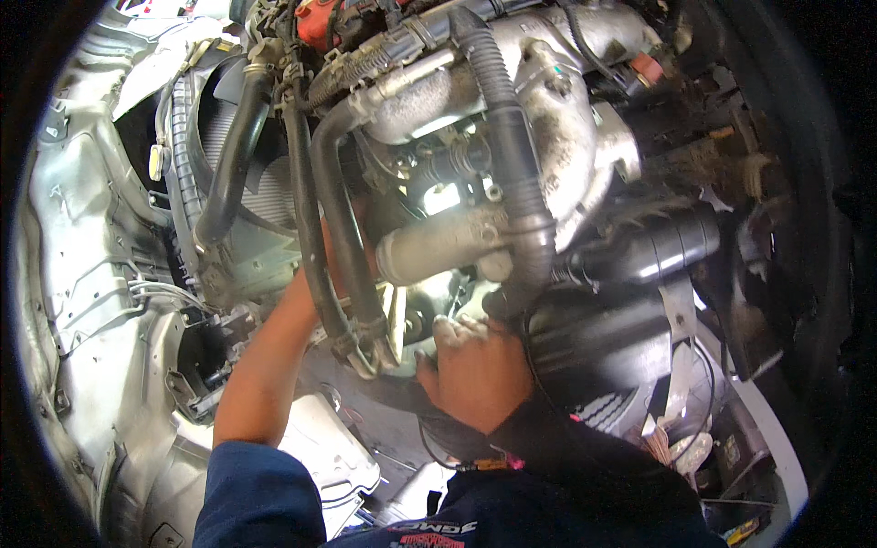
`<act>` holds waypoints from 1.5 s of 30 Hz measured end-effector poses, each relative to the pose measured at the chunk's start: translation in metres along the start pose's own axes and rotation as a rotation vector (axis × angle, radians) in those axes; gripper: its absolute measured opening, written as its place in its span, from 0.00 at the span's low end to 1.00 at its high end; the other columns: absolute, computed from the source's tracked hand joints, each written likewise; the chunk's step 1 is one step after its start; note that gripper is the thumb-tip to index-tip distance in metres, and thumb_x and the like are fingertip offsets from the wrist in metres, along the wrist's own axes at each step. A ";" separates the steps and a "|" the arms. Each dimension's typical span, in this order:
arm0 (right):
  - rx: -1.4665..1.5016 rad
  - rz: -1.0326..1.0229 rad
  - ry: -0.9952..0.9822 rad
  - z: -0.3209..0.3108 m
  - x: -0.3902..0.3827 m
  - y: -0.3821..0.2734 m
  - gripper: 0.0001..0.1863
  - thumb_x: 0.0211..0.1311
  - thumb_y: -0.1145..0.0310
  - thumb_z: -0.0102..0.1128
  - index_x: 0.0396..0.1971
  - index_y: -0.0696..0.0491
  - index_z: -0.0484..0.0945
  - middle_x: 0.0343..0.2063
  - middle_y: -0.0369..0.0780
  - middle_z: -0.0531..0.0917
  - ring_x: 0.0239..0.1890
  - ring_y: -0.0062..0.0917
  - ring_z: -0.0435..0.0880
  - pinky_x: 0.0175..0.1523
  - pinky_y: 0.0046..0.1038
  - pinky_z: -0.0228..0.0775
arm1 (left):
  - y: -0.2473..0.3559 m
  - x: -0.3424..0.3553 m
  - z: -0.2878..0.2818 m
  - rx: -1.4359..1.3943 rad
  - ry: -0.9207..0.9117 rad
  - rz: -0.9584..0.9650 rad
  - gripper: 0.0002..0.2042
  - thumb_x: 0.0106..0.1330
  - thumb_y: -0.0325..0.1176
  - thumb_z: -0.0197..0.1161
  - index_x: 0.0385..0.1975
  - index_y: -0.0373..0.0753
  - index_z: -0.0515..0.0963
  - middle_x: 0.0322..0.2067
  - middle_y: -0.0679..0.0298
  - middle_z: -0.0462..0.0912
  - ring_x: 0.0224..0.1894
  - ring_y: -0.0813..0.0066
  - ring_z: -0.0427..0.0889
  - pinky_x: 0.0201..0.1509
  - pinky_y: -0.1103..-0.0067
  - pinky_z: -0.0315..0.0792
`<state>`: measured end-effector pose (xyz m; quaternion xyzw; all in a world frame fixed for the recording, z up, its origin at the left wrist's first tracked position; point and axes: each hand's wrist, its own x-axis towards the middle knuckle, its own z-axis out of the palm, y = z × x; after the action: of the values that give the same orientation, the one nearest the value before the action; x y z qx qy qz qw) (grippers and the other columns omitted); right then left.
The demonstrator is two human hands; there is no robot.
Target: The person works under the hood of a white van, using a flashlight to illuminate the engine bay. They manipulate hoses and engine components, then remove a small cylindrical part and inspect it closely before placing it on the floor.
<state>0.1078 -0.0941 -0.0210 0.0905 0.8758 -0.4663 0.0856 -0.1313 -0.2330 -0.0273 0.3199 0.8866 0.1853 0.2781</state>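
My left forearm (265, 374) reaches up behind two black hoses (343, 237) in an engine bay. Only a strip of skin shows between the hoses, and the fingers of my left hand are hidden there. Below a wide grey metal pipe (443, 242), my right hand (480, 370) is turned back-up, its fingers bent down and closed. Whatever lies under its fingertips is out of sight. Beside that hand, the lower end of a thick black ribbed intake hose (525, 201) curves down close to the knuckles.
A silver intake manifold (562, 137) stands above and to the right. At the left are the radiator (219, 137) and the pale car body frame (87, 247). A black canister (649, 242) and a large dark rounded part (603, 338) sit at the right. A thin black cable hangs beside my right arm.
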 end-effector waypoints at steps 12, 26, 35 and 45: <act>-0.118 -0.001 -0.024 -0.003 -0.003 -0.001 0.21 0.72 0.51 0.63 0.46 0.56 0.88 0.25 0.47 0.91 0.32 0.40 0.93 0.56 0.42 0.82 | 0.008 -0.062 -0.018 0.224 -0.024 0.246 0.24 0.65 0.42 0.77 0.58 0.37 0.84 0.48 0.49 0.91 0.53 0.53 0.91 0.57 0.63 0.82; -0.126 -0.029 -0.003 -0.002 -0.003 0.002 0.22 0.72 0.51 0.63 0.49 0.55 0.89 0.26 0.45 0.91 0.31 0.38 0.93 0.56 0.41 0.82 | 0.019 -0.069 -0.021 0.061 -0.067 0.029 0.20 0.71 0.38 0.72 0.58 0.34 0.82 0.44 0.55 0.92 0.47 0.59 0.93 0.51 0.66 0.83; -0.099 -0.039 0.028 -0.002 -0.005 0.003 0.19 0.71 0.53 0.64 0.45 0.54 0.88 0.25 0.45 0.90 0.32 0.38 0.93 0.56 0.39 0.82 | 0.005 -0.073 -0.013 0.028 -0.037 0.131 0.27 0.64 0.37 0.79 0.60 0.30 0.81 0.49 0.57 0.90 0.51 0.63 0.90 0.56 0.66 0.82; -0.037 -0.032 0.030 0.000 -0.004 0.002 0.17 0.71 0.55 0.66 0.42 0.56 0.87 0.31 0.47 0.92 0.40 0.38 0.94 0.56 0.40 0.82 | -0.015 -0.069 -0.011 -0.157 -0.061 -0.021 0.30 0.63 0.39 0.82 0.62 0.33 0.80 0.51 0.54 0.89 0.54 0.60 0.89 0.60 0.64 0.81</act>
<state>0.1116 -0.0932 -0.0211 0.0819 0.8868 -0.4499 0.0667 -0.1002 -0.2919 -0.0003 0.2934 0.8636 0.2417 0.3311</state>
